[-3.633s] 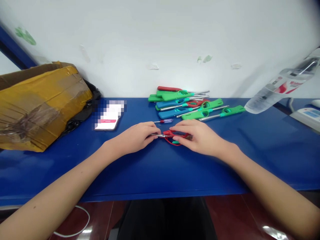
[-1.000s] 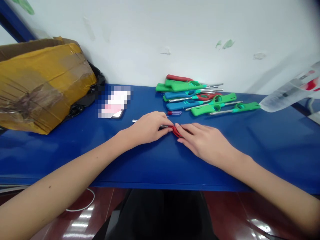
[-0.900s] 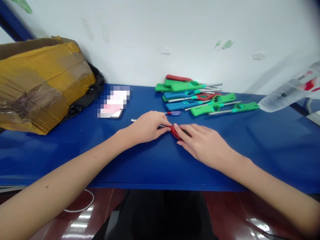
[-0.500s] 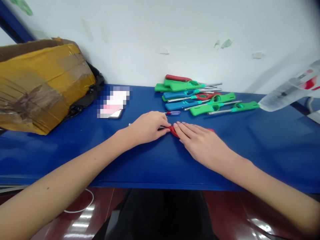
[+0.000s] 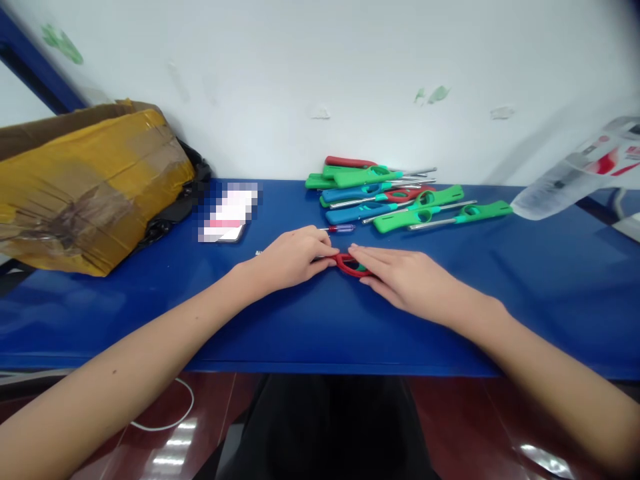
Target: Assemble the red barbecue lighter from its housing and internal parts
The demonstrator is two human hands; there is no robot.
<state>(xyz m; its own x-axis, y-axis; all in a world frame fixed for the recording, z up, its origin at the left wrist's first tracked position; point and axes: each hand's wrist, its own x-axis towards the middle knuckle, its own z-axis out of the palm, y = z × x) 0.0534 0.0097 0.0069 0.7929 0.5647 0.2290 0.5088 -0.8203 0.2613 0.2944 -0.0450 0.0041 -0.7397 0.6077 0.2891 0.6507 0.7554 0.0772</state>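
A red long-nosed lighter [image 5: 350, 265] lies on the blue table [image 5: 310, 320] between my two hands. My left hand [image 5: 293, 257] is closed round its metal tube, whose tip pokes out at the left. My right hand [image 5: 405, 277] covers the red handle with its fingers pressed down on it, and only the red trigger loop shows. A small screwdriver with a red and blue handle [image 5: 340, 229] lies just behind my left hand.
A pile of several green, blue and red lighters [image 5: 390, 197] lies at the back by the white wall. A phone [image 5: 226, 217] and a taped cardboard box [image 5: 80, 187] sit at the left. A clear plastic bag [image 5: 575, 173] hangs at the right.
Both hands stay on the red lighter. Since half a second ago my right hand has shifted slightly, so the red trigger loop shows again. The view has tilted a little.
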